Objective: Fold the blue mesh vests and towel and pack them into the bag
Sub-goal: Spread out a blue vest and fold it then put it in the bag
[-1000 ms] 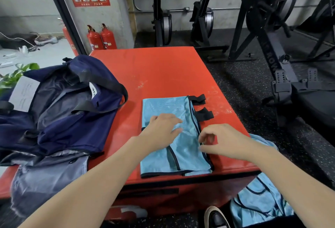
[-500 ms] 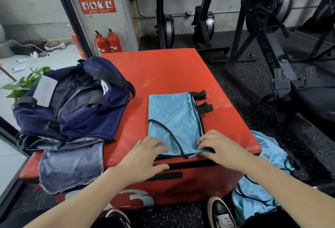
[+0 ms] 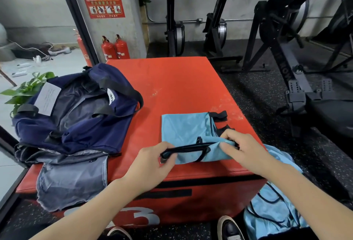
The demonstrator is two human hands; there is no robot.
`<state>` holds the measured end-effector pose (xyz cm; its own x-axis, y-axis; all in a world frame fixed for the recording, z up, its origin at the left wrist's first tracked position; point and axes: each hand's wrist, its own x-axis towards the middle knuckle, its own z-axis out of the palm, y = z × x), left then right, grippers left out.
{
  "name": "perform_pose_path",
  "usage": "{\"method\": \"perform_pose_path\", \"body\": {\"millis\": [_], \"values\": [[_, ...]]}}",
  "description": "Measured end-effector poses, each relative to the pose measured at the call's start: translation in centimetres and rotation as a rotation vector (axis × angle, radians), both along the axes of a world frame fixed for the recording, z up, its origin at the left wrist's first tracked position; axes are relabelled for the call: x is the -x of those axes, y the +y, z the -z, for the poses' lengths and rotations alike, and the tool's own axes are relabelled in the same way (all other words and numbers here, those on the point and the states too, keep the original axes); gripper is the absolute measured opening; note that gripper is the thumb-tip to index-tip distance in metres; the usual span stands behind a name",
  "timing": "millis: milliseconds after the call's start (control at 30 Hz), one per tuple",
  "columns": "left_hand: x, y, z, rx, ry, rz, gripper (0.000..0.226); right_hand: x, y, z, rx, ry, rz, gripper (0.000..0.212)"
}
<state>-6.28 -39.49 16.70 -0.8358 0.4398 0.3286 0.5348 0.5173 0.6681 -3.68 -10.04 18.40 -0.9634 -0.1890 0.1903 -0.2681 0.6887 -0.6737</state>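
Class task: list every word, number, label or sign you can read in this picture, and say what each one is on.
"3": large pale numeral on the front face of the red box.
Red wall sign: pictograms and text, too blurred to read.
White paper tag on the navy bag: faint lines, unreadable.
White label inside the bag: dark letters, unreadable.
Rowing machine rail: lettering, too blurred.

Folding a vest on the red box

Both hands, left hand (image 3: 152, 160) and right hand (image 3: 241, 149), pinched the blue vest's (image 3: 186, 128) near edge; the navy bag (image 3: 76, 125) lay open alongside.
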Motion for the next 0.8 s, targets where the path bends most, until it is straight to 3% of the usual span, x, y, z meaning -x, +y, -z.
{"method": "perform_pose_path", "body": {"millis": [167, 300, 400, 567, 700, 800], "values": [[2.6, 1.5, -1.1, -0.108, -0.016, -0.124, 0.007, 3.1, -0.1, -1.1, 0.170, 0.034, 0.123, 0.009], [6.3, 2.7, -1.2, -0.157, -0.097, -0.214, 0.003, 7.1, -0.2, -0.7, 0.189, 0.050, 0.204, 0.004], [8.9, 3.7, -1.0, -0.155, -0.126, -0.275, 0.007, 10.3, -0.1, 0.2, 0.129, 0.056, 0.232, 0.003], [12.5, 4.6, 1.3, -0.054, -0.211, -0.428, 0.036, 14.1, 0.1, 2.5, -0.035, -0.036, 0.216, 0.007], [12.3, 4.3, 2.8, 0.006, -0.386, -0.457, 0.021, 15.4, 0.1, 4.2, -0.225, -0.108, 0.233, 0.009], [11.0, 4.0, 2.8, -0.029, -0.407, -0.411, 0.032, 15.9, 0.2, 4.6, -0.247, -0.106, 0.253, 0.009]]}}
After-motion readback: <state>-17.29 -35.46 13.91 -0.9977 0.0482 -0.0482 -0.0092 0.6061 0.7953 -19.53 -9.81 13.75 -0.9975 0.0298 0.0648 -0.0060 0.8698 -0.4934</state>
